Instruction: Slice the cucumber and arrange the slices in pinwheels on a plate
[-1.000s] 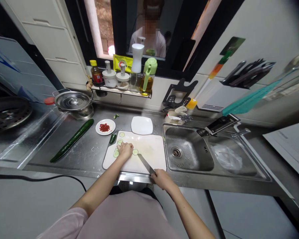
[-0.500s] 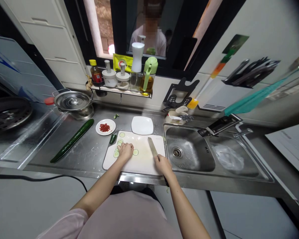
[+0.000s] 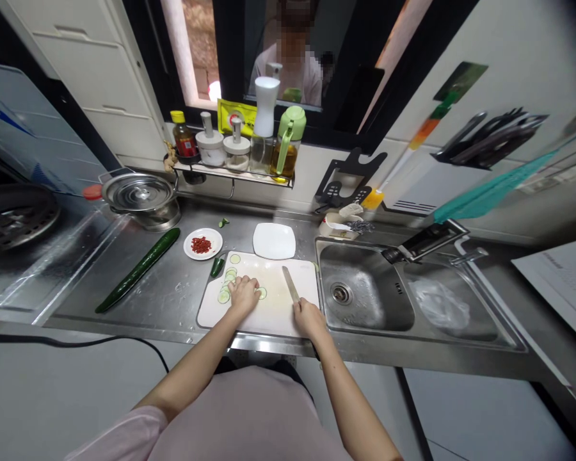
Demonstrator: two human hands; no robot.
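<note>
On the white cutting board (image 3: 273, 315) lie several thin cucumber slices (image 3: 224, 296), mostly toward its left side. My left hand (image 3: 244, 296) rests over the board with its fingers spread, touching the slices near it; one slice (image 3: 262, 293) shows by its right edge. My right hand (image 3: 309, 316) is wrapped round the handle of a kitchen knife (image 3: 290, 282). The blade points away from me and lies low over the right half of the board. A short cucumber piece (image 3: 217, 267) sits at the board's left edge.
A whole cucumber (image 3: 138, 271) lies on the steel counter at left. Behind the board stand a small plate of red pieces (image 3: 202, 252) and a white square plate (image 3: 274, 241). The sink (image 3: 369, 288) is to the right. A seasoning rack (image 3: 235, 173) hangs below the window.
My left hand has shifted slightly right, with its fingers more spread, nearer the single slice. My right hand and the knife have moved a little to the left.
</note>
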